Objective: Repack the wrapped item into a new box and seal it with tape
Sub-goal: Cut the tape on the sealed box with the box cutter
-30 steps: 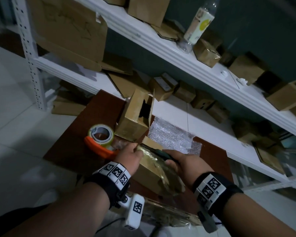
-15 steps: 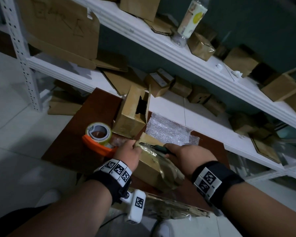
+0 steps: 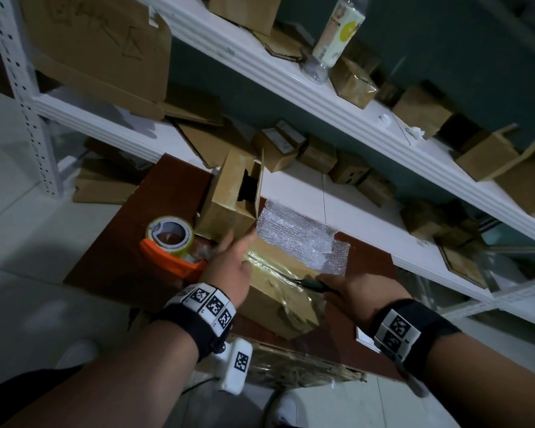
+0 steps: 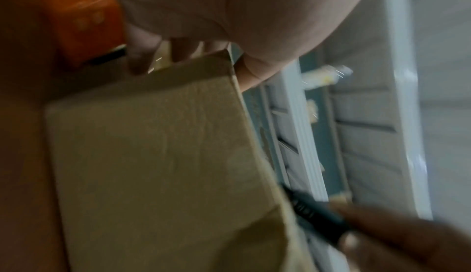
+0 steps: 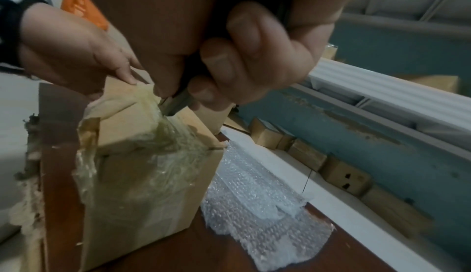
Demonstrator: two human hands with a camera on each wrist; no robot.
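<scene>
A cardboard box wrapped in yellowed tape (image 3: 278, 299) (image 4: 153, 155) (image 5: 142, 165) lies on the brown table (image 3: 115, 251). My left hand (image 3: 232, 264) (image 4: 183, 52) (image 5: 84, 54) holds its far left corner, thumb on top and fingers down the side. My right hand (image 3: 349, 291) (image 5: 242, 58) (image 4: 395, 242) grips a dark cutter (image 3: 314, 284) (image 4: 313, 214) (image 5: 175, 103) whose tip sits in the tape along the top seam. Behind stands a second cardboard box (image 3: 226, 199) with an open flap.
An orange tape dispenser (image 3: 170, 242) (image 5: 81, 8) with a roll sits left of the boxes. Bubble wrap (image 3: 294, 236) (image 5: 254, 195) lies right of them. White shelves (image 3: 291, 193) behind hold many small boxes and a bottle (image 3: 337, 29). Flattened taped cardboard (image 3: 291, 362) hangs over the table's front edge.
My left hand has slid forward along the taped box to its far corner. The right hand with the cutter has drawn back toward me along the seam.
</scene>
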